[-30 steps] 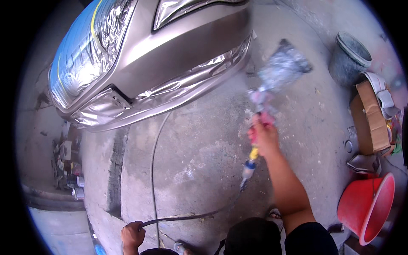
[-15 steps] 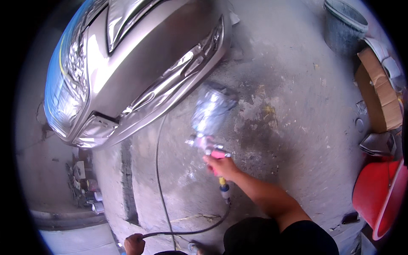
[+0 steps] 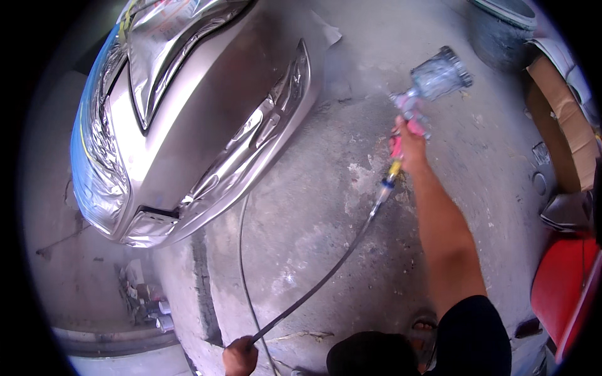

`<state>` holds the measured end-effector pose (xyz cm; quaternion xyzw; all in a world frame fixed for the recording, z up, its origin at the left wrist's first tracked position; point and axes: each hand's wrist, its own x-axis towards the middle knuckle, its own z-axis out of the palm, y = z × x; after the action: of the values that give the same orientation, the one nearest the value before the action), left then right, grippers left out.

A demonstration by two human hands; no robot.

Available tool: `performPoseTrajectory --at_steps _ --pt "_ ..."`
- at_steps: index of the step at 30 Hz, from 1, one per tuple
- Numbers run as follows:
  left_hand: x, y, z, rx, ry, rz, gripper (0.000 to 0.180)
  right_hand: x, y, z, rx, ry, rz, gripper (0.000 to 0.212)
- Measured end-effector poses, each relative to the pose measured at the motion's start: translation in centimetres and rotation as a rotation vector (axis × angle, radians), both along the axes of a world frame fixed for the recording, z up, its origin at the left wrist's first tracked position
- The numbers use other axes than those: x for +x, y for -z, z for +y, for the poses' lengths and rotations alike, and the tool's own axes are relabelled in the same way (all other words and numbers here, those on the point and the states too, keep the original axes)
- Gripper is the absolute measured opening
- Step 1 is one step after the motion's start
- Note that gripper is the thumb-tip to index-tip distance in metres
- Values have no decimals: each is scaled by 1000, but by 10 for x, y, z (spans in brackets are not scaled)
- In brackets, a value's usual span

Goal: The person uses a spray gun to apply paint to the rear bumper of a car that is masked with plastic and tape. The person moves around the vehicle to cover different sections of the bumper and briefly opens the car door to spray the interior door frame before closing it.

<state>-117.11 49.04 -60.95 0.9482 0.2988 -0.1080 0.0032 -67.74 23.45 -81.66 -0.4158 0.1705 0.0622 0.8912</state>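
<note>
My right hand [image 3: 411, 145] is closed round the pink grip of a spray gun [image 3: 407, 103], held out at arm's length on the right. The gun's scuffed, cloudy cup [image 3: 441, 74] tilts up to the right. From under the grip a dark air hose [image 3: 326, 274] runs down to the lower left, where my left hand [image 3: 240, 357] is wrapped round it. Left of the gun stands a silver-grey car front end [image 3: 188, 135], apart from the nozzle. Crinkled foil [image 3: 103, 163] and blue sheeting [image 3: 88, 178] cover parts of it. A faint haze hangs near its far end.
A grey bucket [image 3: 501, 37], an open cardboard box [image 3: 561, 119] and a red tub [image 3: 564, 288] line the right side. Small cans and scraps [image 3: 153, 307] lie at the lower left. A channel [image 3: 204, 288] cuts the stained concrete floor, with a loose hose stretch [image 3: 243, 250] nearby.
My right hand has swung the spray gun up and to the right, away from the car front. My left hand has shifted right with the hose, which now runs straighter.
</note>
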Motion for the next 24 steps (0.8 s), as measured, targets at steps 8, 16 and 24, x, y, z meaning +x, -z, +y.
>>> performPoseTrajectory --at_steps 8,16,24 --pt "-21 -11 46 99 73 -58 20 -57 -5 35 -171 -93 90 33" --pt "-139 -64 109 130 -230 53 24 -338 -21 164 -3 -1142 -64 19" --pt "-246 -48 149 -97 -301 5 24 -356 -74 194 -339 -731 -31 21"
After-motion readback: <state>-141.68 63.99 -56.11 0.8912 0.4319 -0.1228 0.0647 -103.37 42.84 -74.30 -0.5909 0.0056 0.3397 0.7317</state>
